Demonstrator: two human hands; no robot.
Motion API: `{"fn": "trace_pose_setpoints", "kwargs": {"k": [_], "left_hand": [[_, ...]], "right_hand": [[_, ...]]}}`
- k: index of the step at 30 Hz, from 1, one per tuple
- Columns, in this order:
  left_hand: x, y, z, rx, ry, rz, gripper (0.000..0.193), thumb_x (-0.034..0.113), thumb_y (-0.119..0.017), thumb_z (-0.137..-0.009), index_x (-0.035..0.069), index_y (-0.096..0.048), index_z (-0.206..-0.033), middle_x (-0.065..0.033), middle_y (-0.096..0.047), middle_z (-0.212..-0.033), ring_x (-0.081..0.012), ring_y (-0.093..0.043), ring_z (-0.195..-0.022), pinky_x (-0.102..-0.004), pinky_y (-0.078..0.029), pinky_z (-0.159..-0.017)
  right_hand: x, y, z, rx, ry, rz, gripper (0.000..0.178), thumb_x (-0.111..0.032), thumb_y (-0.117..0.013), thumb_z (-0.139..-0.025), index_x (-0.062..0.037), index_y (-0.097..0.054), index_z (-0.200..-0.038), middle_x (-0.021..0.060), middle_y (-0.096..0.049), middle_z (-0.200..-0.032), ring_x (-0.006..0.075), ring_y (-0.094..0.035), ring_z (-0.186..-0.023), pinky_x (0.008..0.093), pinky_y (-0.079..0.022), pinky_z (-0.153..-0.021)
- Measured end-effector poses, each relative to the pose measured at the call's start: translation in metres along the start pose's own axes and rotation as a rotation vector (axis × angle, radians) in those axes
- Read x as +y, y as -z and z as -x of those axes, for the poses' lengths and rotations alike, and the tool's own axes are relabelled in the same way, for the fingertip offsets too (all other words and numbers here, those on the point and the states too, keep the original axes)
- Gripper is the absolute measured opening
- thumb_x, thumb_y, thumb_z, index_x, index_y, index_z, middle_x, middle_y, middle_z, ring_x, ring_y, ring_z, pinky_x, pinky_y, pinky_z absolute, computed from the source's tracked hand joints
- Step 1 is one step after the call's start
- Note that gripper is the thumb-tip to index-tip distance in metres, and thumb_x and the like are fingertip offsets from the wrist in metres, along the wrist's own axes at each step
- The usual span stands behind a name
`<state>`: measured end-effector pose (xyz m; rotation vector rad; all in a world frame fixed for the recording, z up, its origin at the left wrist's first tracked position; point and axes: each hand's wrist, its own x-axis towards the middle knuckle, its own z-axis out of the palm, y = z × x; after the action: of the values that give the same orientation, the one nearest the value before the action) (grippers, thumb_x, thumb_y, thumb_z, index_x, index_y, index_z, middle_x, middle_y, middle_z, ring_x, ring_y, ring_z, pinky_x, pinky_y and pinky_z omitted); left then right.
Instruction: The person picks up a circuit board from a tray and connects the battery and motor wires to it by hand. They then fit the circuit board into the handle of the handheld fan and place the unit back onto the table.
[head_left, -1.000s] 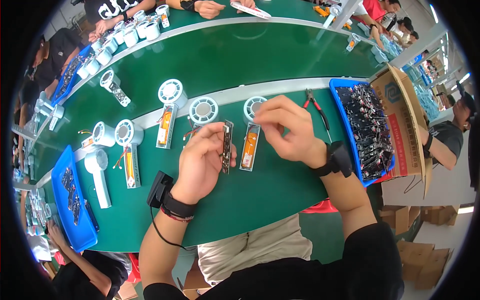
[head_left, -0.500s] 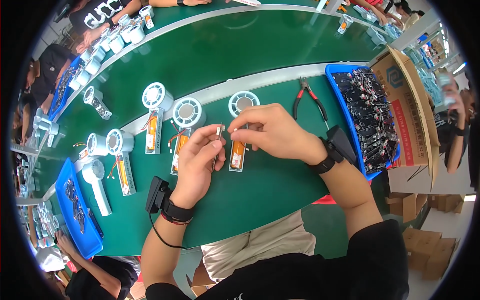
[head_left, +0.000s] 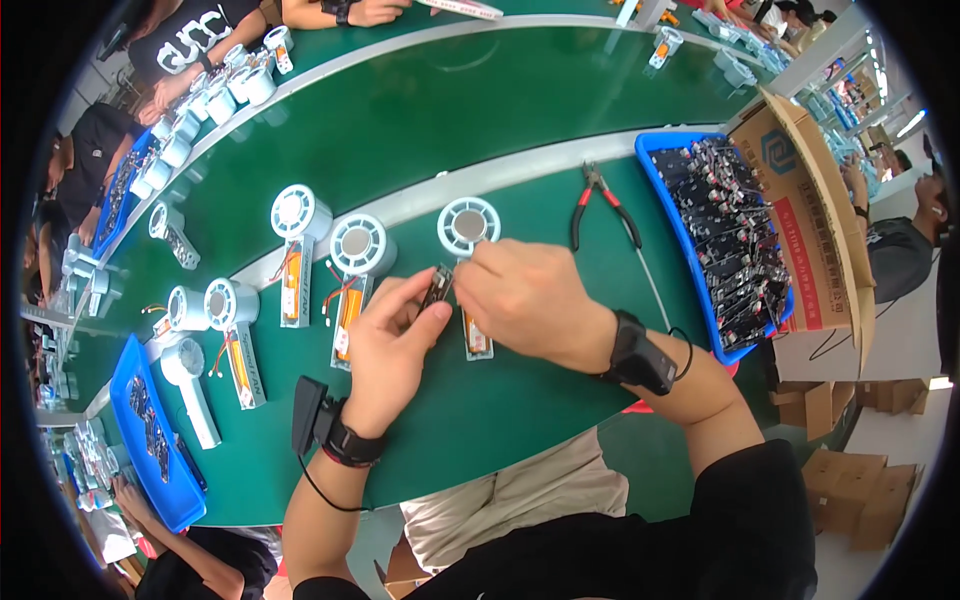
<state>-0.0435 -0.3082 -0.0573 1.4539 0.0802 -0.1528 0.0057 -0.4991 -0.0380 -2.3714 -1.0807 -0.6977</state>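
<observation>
A small dark circuit board (head_left: 437,288) stands on edge between the thumb and fingers of my left hand (head_left: 395,335). My right hand (head_left: 530,300) is closed in a pinch at the board's upper end, its fingertips hidden behind the knuckles. Just behind the hands lies a light blue handheld fan (head_left: 468,226), its open handle with an orange battery (head_left: 478,335) partly covered by my right hand. Left of it are another fan (head_left: 362,245) with its battery exposed and a third fan (head_left: 300,212) of the same kind.
Red-handled cutters (head_left: 603,200) and a thin metal rod (head_left: 655,290) lie right of my hands. A blue tray (head_left: 655,165) of wired circuit boards stands beside a cardboard box (head_left: 800,215). More fans and another blue tray (head_left: 185,505) are at left. People sit across the green bench.
My right hand has come down and closer to the circuit board, its wrist turning. My left hand has shifted slightly down and tilted the board. The whole view has shifted a little.
</observation>
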Motion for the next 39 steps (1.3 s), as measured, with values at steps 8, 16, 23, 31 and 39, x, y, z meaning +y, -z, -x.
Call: {"fn": "trace_pose_setpoints", "kwargs": {"k": [8, 16, 23, 31, 39], "left_hand": [[-0.005, 0.013, -0.002, 0.013, -0.241, -0.251, 0.034, 0.001, -0.076, -0.088, -0.003, -0.069, -0.122, -0.0004, -0.06, -0.094, -0.0052, -0.045, -0.07, -0.0215, -0.039, -0.062], [-0.003, 0.018, -0.005, -0.022, -0.214, -0.181, 0.031, 0.003, -0.077, -0.087, -0.003, -0.071, -0.117, 0.0001, -0.059, -0.091, -0.0049, -0.048, -0.072, -0.0214, -0.04, -0.064], [0.0, 0.024, 0.0, -0.122, -0.145, -0.115, 0.03, 0.005, -0.077, -0.088, -0.003, -0.072, -0.116, 0.0003, -0.06, -0.092, -0.0041, -0.05, -0.077, -0.0221, -0.042, -0.067], [-0.009, 0.005, 0.007, 0.091, -0.565, -0.365, 0.029, 0.002, -0.069, -0.092, -0.003, -0.066, -0.12, -0.0079, -0.061, -0.102, -0.0161, -0.061, -0.091, -0.028, -0.049, -0.082], [-0.007, -0.002, 0.002, 0.104, -0.568, -0.395, 0.03, 0.004, -0.063, -0.096, -0.001, -0.061, -0.126, -0.0113, -0.059, -0.108, -0.0207, -0.06, -0.097, -0.0301, -0.048, -0.087]], "right_hand": [[-0.003, -0.001, -0.005, -0.022, -0.027, -0.012, 0.017, -0.01, -0.077, -0.076, -0.0091, -0.07, -0.091, 0.0026, -0.053, -0.073, 0.0195, -0.062, -0.065, 0.0337, -0.05, -0.054], [0.009, 0.0, -0.011, 0.004, 0.219, -0.044, 0.025, -0.007, -0.078, -0.075, -0.0085, -0.071, -0.098, 0.0006, -0.059, -0.079, 0.0183, -0.063, -0.068, 0.0322, -0.052, -0.057], [0.006, 0.011, -0.014, -0.093, 0.316, -0.016, 0.024, -0.008, -0.079, -0.075, -0.0067, -0.071, -0.098, 0.002, -0.063, -0.086, 0.02, -0.065, -0.071, 0.0324, -0.053, -0.06], [-0.012, 0.059, -0.041, -0.391, -0.206, -0.259, 0.018, -0.013, -0.08, -0.084, -0.002, -0.07, -0.094, 0.0071, -0.064, -0.086, 0.0207, -0.066, -0.07, 0.0326, -0.054, -0.064], [0.01, 0.04, -0.016, -0.443, -0.473, -0.717, 0.01, -0.002, -0.076, -0.087, 0.0013, -0.069, -0.093, 0.0107, -0.069, -0.096, 0.0181, -0.07, -0.081, 0.0289, -0.056, -0.07]]}}
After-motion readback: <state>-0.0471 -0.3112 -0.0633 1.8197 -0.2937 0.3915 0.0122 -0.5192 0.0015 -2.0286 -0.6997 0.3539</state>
